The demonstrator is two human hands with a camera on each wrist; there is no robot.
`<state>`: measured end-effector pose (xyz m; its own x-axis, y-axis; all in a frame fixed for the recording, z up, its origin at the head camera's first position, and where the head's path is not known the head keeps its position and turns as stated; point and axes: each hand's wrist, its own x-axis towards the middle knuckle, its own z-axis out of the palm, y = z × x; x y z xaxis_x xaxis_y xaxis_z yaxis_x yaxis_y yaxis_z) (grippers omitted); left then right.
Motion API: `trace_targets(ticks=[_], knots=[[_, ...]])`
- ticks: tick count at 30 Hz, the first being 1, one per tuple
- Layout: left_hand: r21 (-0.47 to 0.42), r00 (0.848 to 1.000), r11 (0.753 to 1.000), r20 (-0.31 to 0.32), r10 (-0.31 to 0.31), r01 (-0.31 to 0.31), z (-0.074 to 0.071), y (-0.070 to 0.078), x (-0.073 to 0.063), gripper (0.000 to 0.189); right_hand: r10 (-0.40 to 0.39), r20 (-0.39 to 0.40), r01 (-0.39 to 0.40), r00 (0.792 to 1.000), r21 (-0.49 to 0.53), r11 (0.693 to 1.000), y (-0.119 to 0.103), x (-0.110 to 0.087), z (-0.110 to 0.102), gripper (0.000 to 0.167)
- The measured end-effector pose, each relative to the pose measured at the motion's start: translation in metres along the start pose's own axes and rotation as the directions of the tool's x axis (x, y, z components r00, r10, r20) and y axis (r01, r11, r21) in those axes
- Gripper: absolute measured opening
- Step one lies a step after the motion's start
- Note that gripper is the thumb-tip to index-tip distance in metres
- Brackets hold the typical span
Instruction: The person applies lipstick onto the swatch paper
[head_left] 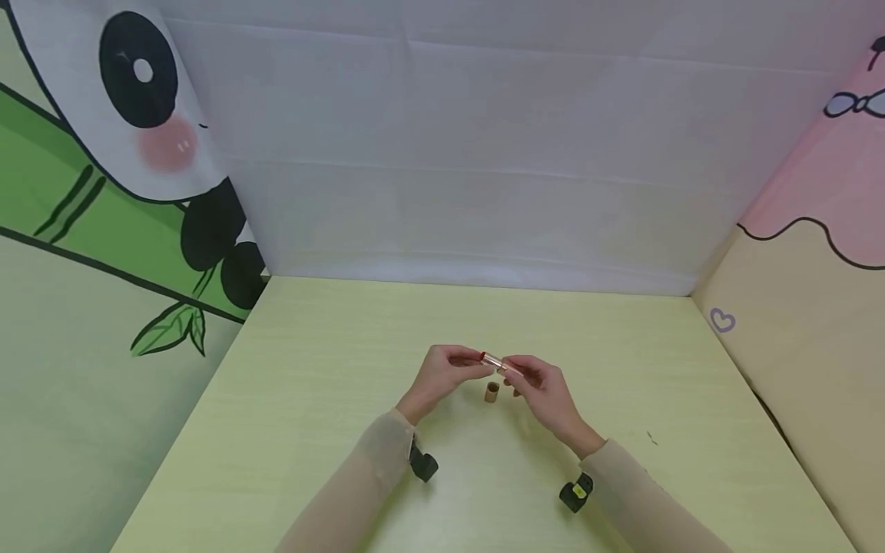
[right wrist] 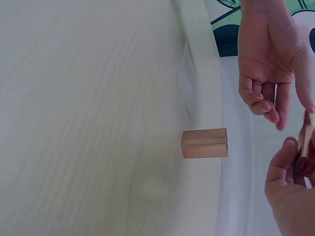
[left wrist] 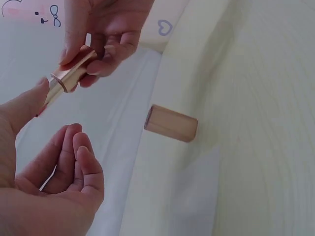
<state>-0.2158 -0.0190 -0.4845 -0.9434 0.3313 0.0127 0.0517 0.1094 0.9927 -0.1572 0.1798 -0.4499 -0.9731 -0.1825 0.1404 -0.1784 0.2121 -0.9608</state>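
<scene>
A slim rose-gold lipstick (head_left: pixel 492 361) is raised over the table between both hands, its red tip towards the left hand. My right hand (head_left: pixel 548 393) pinches the lower part of its tube between thumb and fingers. My left hand (head_left: pixel 441 378) is at the tip end; in the left wrist view its thumb (left wrist: pixel 30 105) lies along the bright inner tube, while the other fingers are loosely bent below, apart from the lipstick. The rose-gold cap (head_left: pixel 492 392) stands upright on the table just below the hands, its dark opening facing up, untouched.
The pale wood-grain table (head_left: pixel 332 346) meets a white sheet wall (head_left: pixel 449 192) behind. Cartoon-printed panels flank it on the left (head_left: pixel 173 230) and right (head_left: pixel 795 307). A small dark mark (head_left: pixel 652 438) is on the table right of the right hand.
</scene>
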Motion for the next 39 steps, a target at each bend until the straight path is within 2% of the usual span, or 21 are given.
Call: trace_targets(ticks=[3,5,8,11,13,16,19,23,26,30,33,35,39], knots=[[0.138,0.999,0.99,0.031,-0.01,0.006,-0.01,-0.008,-0.003,0.044,-0.009,-0.013,0.008,1.0,-0.03,1.0,-0.002,0.0,0.0,0.024],[0.254,0.998,0.967,0.056,-0.014,-0.001,-0.018,-0.012,-0.005,0.046,-0.013,-0.022,0.012,1.0,-0.059,0.998,-0.004,-0.001,0.0,0.025],[0.42,0.995,0.907,0.1,-0.021,-0.023,-0.028,-0.016,-0.007,0.048,-0.01,-0.026,0.008,1.0,-0.085,0.996,-0.006,0.0,0.001,0.026],[0.559,0.989,0.828,0.146,-0.031,-0.056,-0.036,-0.018,-0.009,0.056,-0.009,-0.018,0.007,1.0,-0.094,0.996,-0.004,0.003,0.002,0.026],[0.624,0.986,0.779,0.162,-0.048,-0.065,-0.041,-0.02,-0.01,0.064,-0.009,-0.016,0.007,1.0,-0.102,0.995,0.003,0.006,0.003,0.027],[0.675,0.984,0.736,0.165,-0.072,-0.059,-0.046,-0.024,-0.013,0.072,-0.017,-0.018,0.015,1.0,-0.133,0.991,0.016,0.011,0.005,0.027],[0.691,0.983,0.722,0.154,-0.098,-0.036,-0.051,-0.029,-0.015,0.076,-0.037,-0.018,0.033,0.999,-0.182,0.983,0.023,0.014,0.006,0.027],[0.7,0.979,0.713,0.173,-0.111,-0.043,-0.054,-0.035,-0.018,0.081,-0.098,-0.015,0.091,0.995,-0.252,0.963,0.024,0.017,0.01,0.026],[0.715,0.977,0.697,0.185,-0.108,-0.058,-0.054,-0.036,-0.019,0.082,-0.158,0.003,0.15,0.988,-0.316,0.937,0.023,0.019,0.014,0.026],[0.728,0.978,0.68,0.191,-0.086,-0.082,-0.054,-0.037,-0.02,0.079,-0.197,0.041,0.197,0.98,-0.384,0.902,0.023,0.023,0.02,0.025],[0.721,0.976,0.683,0.209,-0.055,-0.116,-0.055,-0.038,-0.021,0.073,-0.202,0.065,0.21,0.977,-0.412,0.887,0.023,0.025,0.025,0.023],[0.715,0.973,0.685,0.226,-0.043,-0.136,-0.056,-0.039,-0.021,0.068,-0.205,0.086,0.222,0.975,-0.439,0.871,0.022,0.026,0.028,0.022],[0.72,0.964,0.671,0.263,-0.027,-0.178,-0.057,-0.041,-0.02,0.064,-0.202,0.127,0.238,0.971,-0.49,0.839,0.021,0.028,0.032,0.022]])
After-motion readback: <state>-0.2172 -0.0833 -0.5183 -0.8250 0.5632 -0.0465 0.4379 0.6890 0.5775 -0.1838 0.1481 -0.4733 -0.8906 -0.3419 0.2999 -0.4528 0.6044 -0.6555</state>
